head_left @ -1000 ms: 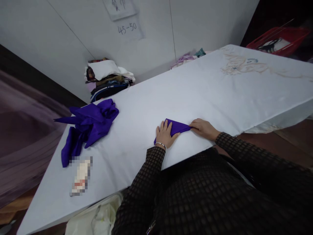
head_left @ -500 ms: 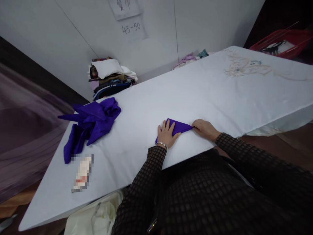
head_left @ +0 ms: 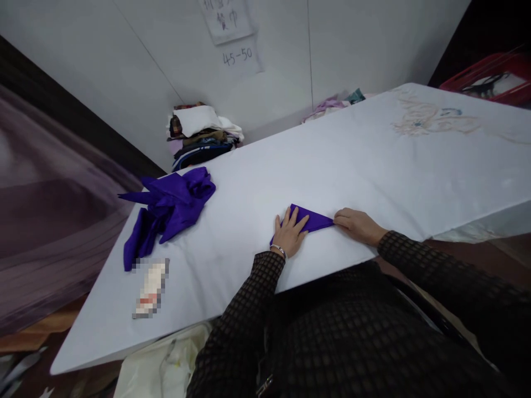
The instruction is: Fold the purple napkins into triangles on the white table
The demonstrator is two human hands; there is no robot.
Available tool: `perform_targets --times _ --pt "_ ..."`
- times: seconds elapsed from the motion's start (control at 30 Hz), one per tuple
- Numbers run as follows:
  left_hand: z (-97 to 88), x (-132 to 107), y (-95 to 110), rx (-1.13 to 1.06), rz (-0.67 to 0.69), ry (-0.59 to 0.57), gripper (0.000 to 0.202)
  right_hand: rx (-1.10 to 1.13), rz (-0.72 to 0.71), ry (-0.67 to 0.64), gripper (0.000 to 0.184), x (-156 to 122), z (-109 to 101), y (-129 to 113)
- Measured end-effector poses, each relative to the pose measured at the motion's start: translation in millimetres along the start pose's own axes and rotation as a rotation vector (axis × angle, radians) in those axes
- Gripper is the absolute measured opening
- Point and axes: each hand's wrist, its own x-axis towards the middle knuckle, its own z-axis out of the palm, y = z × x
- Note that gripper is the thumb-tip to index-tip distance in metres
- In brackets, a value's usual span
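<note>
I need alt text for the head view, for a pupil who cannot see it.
A person's left hand lies spread on a folded purple cloth on a white-covered table, while the right hand pinches its pointed tip. A heap of purple cloth lies farther left.

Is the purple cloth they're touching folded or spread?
Folded: the purple cloth is a neat, pointed shape, left hand on it, right hand pinching its tip.

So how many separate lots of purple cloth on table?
2: the folded purple cloth under the left hand, its tip pinched by the right hand; the crumpled purple heap near the left end of the table. Pieces within the heap may be hidden.
</note>
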Motion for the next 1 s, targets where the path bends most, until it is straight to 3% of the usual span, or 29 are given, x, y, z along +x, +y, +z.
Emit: perform_targets --times 0.27,0.47,0.73,0.9,1.0 --pt "-1.7 -1 -1 -0.006 0.018 -0.028 0.061 0.081 -0.014 -0.051 0.032 -3 -5 3" --pt "-0.6 0 -2 -0.004 0.016 -0.036 0.057 0.187 0.006 -0.058 0.032 -12 -7 6" --pt "-2.1 -1 0 0.019 0.007 -0.031 0.056 0.426 0.252 0.069 0.025 -9 -5 7" --pt "-1.7 0 0 0.014 0.004 -0.04 0.056 0.598 0.485 0.022 0.027 0 -9 4" --pt "-0.4 1 -1 0.003 0.002 -0.036 0.057 0.529 0.465 -0.006 0.026 5 -12 -1"
